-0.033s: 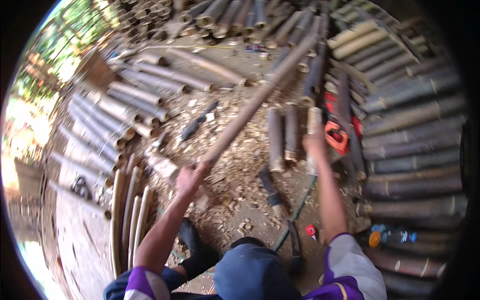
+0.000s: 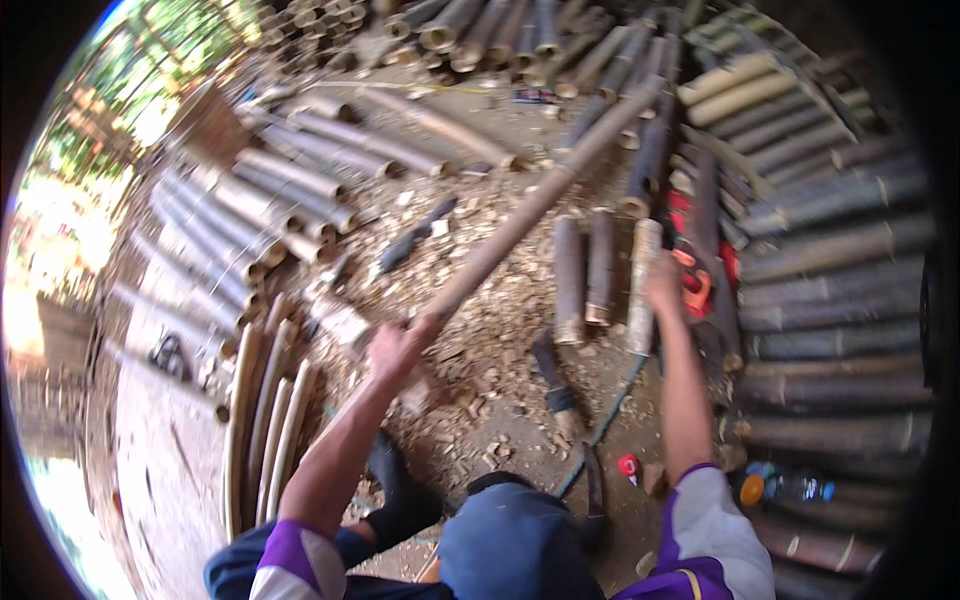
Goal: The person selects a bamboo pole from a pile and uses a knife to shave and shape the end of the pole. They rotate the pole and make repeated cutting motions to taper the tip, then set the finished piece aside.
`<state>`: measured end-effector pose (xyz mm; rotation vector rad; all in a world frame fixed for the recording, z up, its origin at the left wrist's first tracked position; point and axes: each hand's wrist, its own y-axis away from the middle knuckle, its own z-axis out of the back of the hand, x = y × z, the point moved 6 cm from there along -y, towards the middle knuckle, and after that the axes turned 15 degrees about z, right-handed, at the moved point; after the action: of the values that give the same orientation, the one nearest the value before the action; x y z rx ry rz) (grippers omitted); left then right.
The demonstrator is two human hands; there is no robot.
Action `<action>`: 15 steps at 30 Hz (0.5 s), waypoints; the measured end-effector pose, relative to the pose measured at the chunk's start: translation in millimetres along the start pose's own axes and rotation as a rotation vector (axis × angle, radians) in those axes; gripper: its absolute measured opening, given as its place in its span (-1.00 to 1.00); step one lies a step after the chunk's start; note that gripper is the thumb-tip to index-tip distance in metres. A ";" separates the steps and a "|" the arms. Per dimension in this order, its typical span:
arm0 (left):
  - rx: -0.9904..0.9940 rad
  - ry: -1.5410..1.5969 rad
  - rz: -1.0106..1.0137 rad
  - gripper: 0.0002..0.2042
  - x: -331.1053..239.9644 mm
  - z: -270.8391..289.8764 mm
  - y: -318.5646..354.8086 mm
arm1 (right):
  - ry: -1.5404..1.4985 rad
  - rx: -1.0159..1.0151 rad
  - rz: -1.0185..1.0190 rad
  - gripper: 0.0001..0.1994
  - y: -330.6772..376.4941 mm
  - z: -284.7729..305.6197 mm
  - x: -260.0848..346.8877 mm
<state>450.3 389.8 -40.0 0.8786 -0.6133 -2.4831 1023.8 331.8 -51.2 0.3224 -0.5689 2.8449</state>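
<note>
Pale bamboo lengths [image 2: 270,425] lie at left; then the left hand [image 2: 394,352] has its fingers clamped around the near end of a long bamboo pole [image 2: 540,205], slanting up rightward above wood chips [image 2: 490,335]. Beside a short pale piece [image 2: 643,285] is the right hand [image 2: 664,284], next to an orange handle [image 2: 698,291]; I cannot tell whether its fingers grip.

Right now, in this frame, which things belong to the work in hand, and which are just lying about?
In the work:
- long bamboo pole, gripped by the left hand
- probably the orange saw handle, close beside the right hand; contact unclear

Apparently just lying about:
- clear bottle
- small red item
- brown bucket
</note>
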 end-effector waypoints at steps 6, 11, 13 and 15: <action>-0.053 -0.163 0.069 -0.42 52.9 24.0 -20.2 | 0.292 0.601 0.024 -0.44 -5.4 -68.8 11.1; -0.076 -0.163 0.046 -0.42 61.8 27.7 -11.8 | 0.251 0.616 -0.076 -0.32 -15.0 -77.5 7.2; -0.074 -0.130 0.040 -0.42 70.0 39.6 -3.9 | 0.188 0.695 -0.098 -0.25 -13.7 -82.7 22.7; -0.059 -0.131 -0.048 -0.43 35.4 10.0 -10.1 | 0.244 0.347 0.006 -0.11 -17.1 -37.3 -64.7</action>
<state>416.2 381.9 -55.2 0.7210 -0.5652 -2.6038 1083.4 350.9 -95.3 0.0252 -0.0277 2.9201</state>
